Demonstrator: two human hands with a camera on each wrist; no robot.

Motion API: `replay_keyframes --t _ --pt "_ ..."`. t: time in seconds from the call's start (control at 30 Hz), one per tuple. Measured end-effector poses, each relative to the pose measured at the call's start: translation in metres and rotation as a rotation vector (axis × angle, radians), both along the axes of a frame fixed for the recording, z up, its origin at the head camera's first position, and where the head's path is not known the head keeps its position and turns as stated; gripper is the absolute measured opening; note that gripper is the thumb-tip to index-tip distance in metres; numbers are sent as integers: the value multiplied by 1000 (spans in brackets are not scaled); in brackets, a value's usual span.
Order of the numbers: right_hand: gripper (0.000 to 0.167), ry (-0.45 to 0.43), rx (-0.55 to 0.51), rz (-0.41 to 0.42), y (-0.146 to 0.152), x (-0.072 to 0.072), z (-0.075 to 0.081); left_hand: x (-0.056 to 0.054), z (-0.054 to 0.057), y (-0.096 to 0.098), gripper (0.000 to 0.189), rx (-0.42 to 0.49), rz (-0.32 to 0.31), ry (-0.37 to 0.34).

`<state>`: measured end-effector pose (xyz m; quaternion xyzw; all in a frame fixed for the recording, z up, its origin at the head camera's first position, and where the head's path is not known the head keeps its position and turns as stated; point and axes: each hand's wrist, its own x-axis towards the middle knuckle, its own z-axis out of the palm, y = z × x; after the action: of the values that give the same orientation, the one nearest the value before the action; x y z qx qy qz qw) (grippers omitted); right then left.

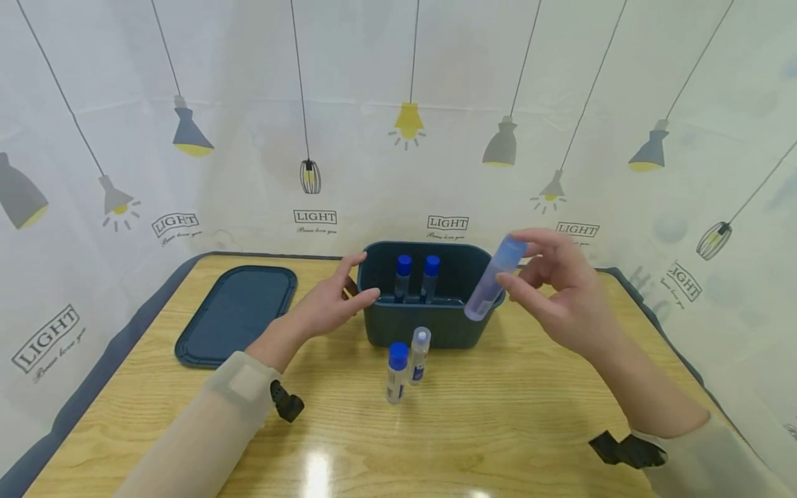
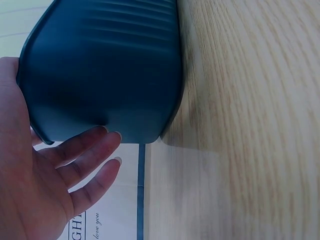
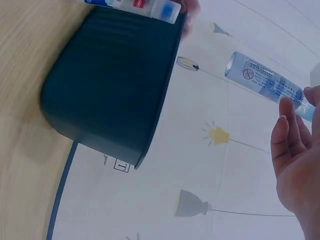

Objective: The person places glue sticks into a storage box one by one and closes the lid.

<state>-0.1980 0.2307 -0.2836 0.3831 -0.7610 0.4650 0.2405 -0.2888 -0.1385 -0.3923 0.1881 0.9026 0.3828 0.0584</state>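
Observation:
My right hand (image 1: 563, 297) pinches a clear, bluish-purple glue bottle (image 1: 488, 287) by its translucent blue cap, with thumb and fingertips. The bottle hangs tilted over the right end of a dark teal bin (image 1: 382, 328), its base toward the bin. In the right wrist view the glue bottle (image 3: 262, 77) shows printed text. My left hand (image 1: 326, 301) rests at the bin's left end, thumb by the near corner, fingers loosely extended along the end wall. Inside the bin stand two blue-capped glue bottles (image 1: 403, 277), side by side.
Before the bin, a blue-capped glue bottle (image 1: 396, 377) and a clear-topped one (image 1: 418, 363) stand upright on the wooden table (image 1: 523, 429). A dark blue lid (image 1: 239, 311) lies flat at left. A lamp-printed cloth (image 1: 373, 187) hangs behind and at both sides.

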Motion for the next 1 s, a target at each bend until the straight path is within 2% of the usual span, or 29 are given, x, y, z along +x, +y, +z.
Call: replay_keyframes --t 0.13,0.3,0.57,0.73,1.0 --pt "60 13 -4 -69 2 -10 5 0 0 0 91 -1 0 3" --pt "56 -32 1 -122 4 -27 3 -1 0 1 90 2 4 4" --pt "59 -156 58 -233 8 -59 -13 -1 -1 1 89 0 6 1" --pt "56 -194 93 -300 6 -76 -26 0 -1 1 89 5 4 5" --pt "50 -268 171 -339 -2 -99 -42 0 -2 1 90 6 6 14"
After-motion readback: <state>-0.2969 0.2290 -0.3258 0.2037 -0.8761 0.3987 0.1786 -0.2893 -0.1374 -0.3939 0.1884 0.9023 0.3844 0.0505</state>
